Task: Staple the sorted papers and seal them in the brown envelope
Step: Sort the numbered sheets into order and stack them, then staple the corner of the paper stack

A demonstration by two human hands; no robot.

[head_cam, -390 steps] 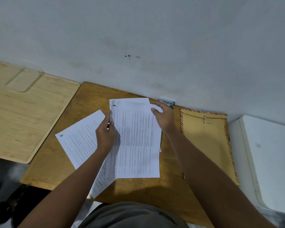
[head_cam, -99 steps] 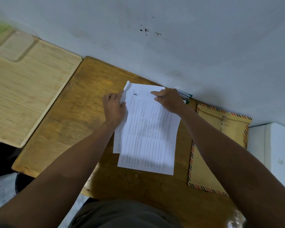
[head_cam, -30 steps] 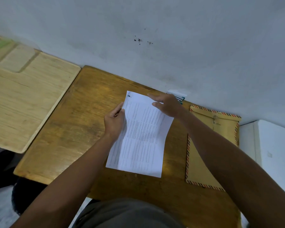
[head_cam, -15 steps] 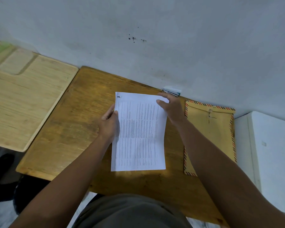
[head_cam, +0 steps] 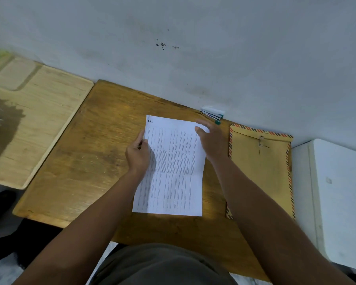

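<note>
A squared stack of printed white papers lies flat on the brown wooden table, with a small mark at its top left corner. My left hand grips the stack's left edge, thumb on top. My right hand rests palm down over the top right corner with its fingers apart, hiding that corner. A small stapler with green trim lies against the wall just beyond my right fingertips. The brown envelope, striped along its border and with a string clasp, lies flat to the right of the papers.
A light wooden board adjoins the table on the left. A white box stands at the right, touching the envelope's side. A grey wall runs along the table's far edge. My lap is at the near edge.
The loose sheets have been gathered into one even stack and laid flat. In the last half second my right hand slid from the right edge onto the top right corner.
</note>
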